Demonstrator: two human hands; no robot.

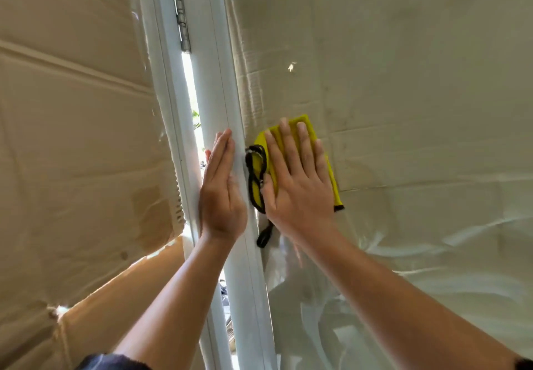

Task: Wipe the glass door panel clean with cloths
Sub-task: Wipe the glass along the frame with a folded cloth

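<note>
A glass door panel point(403, 81) fills the right half of the view, with cardboard and pale sheeting showing behind it. My right hand point(297, 179) lies flat with straight fingers on a folded yellow cloth point(331, 179) with black edging, pressing it against the glass close to the panel's left edge. A black loop of the cloth's trim point(255, 173) hangs beside my thumb. My left hand point(220, 191) rests flat, fingers straight and together, on the white door frame point(213, 95) just left of the cloth.
A metal hinge point(181, 17) sits high on the frame, beside a narrow bright gap between frame and door. Cardboard point(72, 139) covers the pane to the left. Crumpled clear plastic sheeting point(375, 297) shows low behind the glass.
</note>
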